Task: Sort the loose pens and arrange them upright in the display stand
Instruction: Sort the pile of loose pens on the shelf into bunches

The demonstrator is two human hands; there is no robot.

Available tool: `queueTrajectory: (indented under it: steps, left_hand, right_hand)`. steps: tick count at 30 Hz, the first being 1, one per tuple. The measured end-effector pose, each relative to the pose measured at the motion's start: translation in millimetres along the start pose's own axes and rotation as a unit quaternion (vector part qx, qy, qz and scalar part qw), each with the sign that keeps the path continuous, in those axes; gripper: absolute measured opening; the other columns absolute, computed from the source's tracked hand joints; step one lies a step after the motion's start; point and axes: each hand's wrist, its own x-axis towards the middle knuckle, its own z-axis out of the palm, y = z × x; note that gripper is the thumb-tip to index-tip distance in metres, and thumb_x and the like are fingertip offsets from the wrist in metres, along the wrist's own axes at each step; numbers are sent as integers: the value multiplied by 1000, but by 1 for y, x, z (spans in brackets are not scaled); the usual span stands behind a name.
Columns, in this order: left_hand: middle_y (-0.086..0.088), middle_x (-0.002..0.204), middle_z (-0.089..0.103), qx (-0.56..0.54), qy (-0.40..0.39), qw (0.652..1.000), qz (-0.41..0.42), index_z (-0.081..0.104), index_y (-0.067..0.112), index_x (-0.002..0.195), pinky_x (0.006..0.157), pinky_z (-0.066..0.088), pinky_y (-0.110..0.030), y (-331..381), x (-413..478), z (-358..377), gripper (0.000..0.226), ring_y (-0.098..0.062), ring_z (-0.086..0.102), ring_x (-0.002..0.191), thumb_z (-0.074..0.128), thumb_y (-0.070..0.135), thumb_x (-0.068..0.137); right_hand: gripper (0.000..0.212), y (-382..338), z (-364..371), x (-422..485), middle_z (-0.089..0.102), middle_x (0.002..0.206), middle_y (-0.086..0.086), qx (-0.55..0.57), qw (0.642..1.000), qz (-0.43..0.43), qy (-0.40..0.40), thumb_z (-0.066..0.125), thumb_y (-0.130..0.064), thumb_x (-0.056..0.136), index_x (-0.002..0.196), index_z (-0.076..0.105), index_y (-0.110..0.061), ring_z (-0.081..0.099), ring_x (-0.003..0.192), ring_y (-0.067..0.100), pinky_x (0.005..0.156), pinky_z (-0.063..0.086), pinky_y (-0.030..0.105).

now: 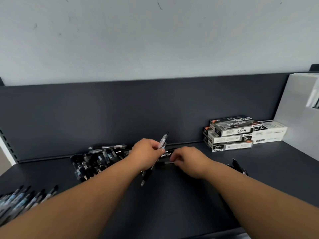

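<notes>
Head | left hand (148, 153) grips clear-barrelled pens (163, 139) | right hand (187, 158) pinches black pen (166, 163)

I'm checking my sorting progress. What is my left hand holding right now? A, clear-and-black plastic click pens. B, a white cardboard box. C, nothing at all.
A: the left hand grips clear-and-black plastic click pens, whose ends stick out above and below the curled fingers.
</notes>
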Motion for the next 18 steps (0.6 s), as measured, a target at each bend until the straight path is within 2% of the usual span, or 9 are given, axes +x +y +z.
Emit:
queueTrajectory:
  steps: [3,6,8,12,16,18]
  left_hand:
    - [6,71,61,36,6,999,16,70,25,90,72,47,-28,4,-2,-1,10,-13,56,68,62,31,90]
    - [7,75,63,46,23,998,30,72,26,94,68,43,-25,7,-10,-12,11,-10,55,69,63,31,90]
    - [11,78,63,44,42,998,25,72,29,97,68,40,-23,3,-19,-23,11,-8,56,75,63,31,90]
    - [13,77,66,27,83,996,5,72,31,95,64,41,-18,-16,-44,-57,9,-4,59,73,66,29,89]
    - [7,84,74,-17,124,991,-40,74,30,93,77,52,-27,-46,-81,-100,9,-12,68,82,69,29,86]
    - [3,86,75,-43,146,987,-53,74,29,93,77,53,-26,-59,-101,-120,8,-12,69,79,70,28,86]
  right_hand:
    - [13,-2,-10,-5,68,87,-8,115,991,7,65,67,-16,86,97,70,-23,61,77,6,69,42,12]
    - [19,-14,-27,-10,69,72,-4,316,944,33,88,77,-6,77,84,64,-19,64,59,8,52,44,12]
    - [24,-27,-33,-12,71,72,2,387,918,30,78,80,-3,73,84,62,-14,65,58,11,51,47,17]
    - [24,-68,-28,-11,74,86,7,431,901,0,39,79,-3,75,91,64,-11,69,71,15,69,57,29]
    - [24,-124,-13,-4,74,92,5,460,887,-34,9,75,-1,78,96,63,-11,66,71,11,65,52,21]
    - [26,-152,-3,-1,74,91,4,473,880,-47,-4,75,-1,77,97,63,-12,65,69,9,62,51,19]
